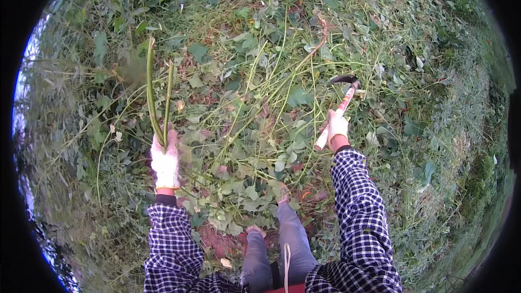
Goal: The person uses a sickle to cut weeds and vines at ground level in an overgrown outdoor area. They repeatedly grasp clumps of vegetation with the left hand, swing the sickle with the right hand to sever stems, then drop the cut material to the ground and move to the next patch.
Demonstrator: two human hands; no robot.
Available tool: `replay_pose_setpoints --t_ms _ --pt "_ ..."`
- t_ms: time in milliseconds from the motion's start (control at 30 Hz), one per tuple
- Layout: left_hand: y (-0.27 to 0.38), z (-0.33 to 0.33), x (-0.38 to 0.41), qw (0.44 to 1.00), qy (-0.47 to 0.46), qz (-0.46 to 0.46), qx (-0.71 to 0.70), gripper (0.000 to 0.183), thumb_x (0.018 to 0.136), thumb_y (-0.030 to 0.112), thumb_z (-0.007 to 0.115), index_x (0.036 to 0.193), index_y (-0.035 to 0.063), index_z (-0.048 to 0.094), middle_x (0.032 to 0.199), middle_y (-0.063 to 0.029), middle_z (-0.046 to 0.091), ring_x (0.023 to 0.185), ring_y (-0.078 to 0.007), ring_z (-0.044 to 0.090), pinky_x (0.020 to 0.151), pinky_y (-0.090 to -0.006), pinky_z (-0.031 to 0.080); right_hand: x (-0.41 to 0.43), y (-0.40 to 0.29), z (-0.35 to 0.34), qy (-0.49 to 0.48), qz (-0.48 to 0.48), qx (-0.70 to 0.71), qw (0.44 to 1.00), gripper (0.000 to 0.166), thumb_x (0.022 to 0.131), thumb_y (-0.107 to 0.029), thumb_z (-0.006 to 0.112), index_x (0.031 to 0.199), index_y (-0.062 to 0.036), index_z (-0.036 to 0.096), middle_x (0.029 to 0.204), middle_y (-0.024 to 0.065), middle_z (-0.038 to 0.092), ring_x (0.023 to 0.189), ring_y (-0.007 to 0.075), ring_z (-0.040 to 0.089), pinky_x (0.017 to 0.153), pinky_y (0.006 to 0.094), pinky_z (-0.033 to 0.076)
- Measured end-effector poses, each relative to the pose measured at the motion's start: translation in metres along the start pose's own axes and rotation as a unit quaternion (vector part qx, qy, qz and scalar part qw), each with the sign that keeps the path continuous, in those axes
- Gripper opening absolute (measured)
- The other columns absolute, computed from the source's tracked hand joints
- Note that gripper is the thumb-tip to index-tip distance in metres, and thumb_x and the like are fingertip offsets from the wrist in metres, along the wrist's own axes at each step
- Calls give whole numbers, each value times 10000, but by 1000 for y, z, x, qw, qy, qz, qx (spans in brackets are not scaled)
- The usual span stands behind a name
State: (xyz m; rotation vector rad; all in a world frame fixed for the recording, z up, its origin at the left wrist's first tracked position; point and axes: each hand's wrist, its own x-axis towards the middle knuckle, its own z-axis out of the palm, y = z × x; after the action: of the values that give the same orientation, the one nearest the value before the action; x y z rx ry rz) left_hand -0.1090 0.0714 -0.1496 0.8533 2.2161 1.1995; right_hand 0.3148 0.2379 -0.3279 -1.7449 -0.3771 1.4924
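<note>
In a pale work glove, my left hand (165, 158) is closed around thick green plant stems (150, 85), whose cut ends point up and away from me. Vines trail from beside that hand over the leaves. My right hand (336, 125), gloved too, grips the light handle of a sickle (346, 99); its dark curved blade (343, 79) points left, just above the foliage. Between the hands, long green vines (260, 101) lie across a mat of leaves. A brown woody root or stem (324, 34) lies farther ahead.
Tangled leafy growth (407, 138) surrounds me. Reddish soil (217, 241) shows near my feet, which stand among the leaves. Small red bits, perhaps peppers, are scattered at the right. A pale scrap (226, 263) lies on the ground by my left leg.
</note>
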Motion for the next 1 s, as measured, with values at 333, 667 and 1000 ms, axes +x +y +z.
replay_pose_setpoints --t_ms 333,667,1000 --pt "69 56 20 906 57 298 296 943 776 278 792 1505 80 227 1404 -186 394 1304 -339 397 1073 -417 361 2 38 36 -236 198 324 895 78 960 -164 546 940 -121 483 623 -49 438 481 88 453 451 273 428" --pt "158 106 2 928 -63 328 166 743 852 290 732 1436 31 353 1434 -192 403 1294 -320 454 1067 -391 376 -238 -9 -48 -346 194 45 917 177 928 -172 625 1065 -101 539 668 -49 470 499 47 438 434 225 399" --pt "282 22 41 948 99 303 18 822 826 263 774 1431 -17 293 1287 -192 534 1108 -223 582 887 -326 498 -360 -12 -58 -468 -96 -406 779 405 844 -345 658 1095 -47 546 731 83 604 708 249 634 646 410 499"
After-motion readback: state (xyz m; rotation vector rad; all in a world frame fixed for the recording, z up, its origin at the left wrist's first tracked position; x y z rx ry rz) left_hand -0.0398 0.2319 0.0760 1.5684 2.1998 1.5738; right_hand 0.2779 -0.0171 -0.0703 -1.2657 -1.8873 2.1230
